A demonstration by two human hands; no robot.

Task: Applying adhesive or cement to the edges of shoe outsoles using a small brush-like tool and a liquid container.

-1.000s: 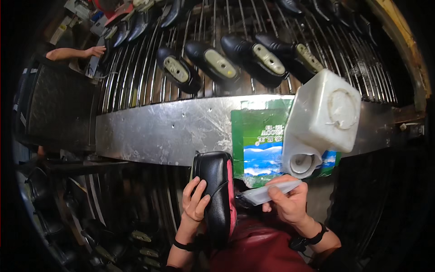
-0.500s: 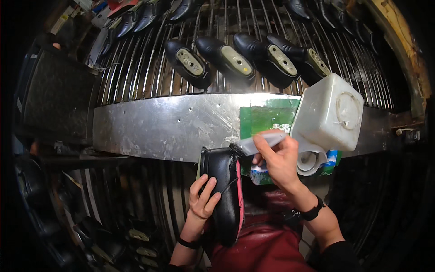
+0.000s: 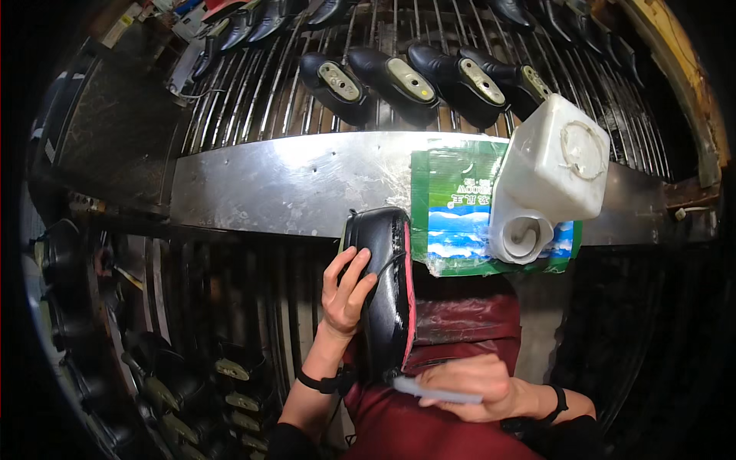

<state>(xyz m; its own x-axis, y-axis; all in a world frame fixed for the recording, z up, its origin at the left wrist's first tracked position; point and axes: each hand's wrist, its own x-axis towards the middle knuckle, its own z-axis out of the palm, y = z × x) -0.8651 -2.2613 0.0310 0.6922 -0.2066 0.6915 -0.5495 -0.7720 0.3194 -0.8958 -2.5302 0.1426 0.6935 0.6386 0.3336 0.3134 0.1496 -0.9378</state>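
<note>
A black shoe with a pink-red lining stands sole-side toward me over my maroon apron. My left hand grips its left side, fingers spread over the upper. My right hand sits low near the shoe's heel end, closed on a flat grey-white brush or blade that points left toward the shoe. The tool's tip lies just below the shoe; whether it touches is unclear.
A steel shelf runs across in front. On it sit a green and blue carton sheet and a tilted white plastic jug. Black shoes on lasts lie on a barred rack behind; more shoes lie lower left.
My right hand has dropped with the tool from beside the jug to the shoe's lower end. The shoe has stayed in my left hand, tilted slightly more upright.
</note>
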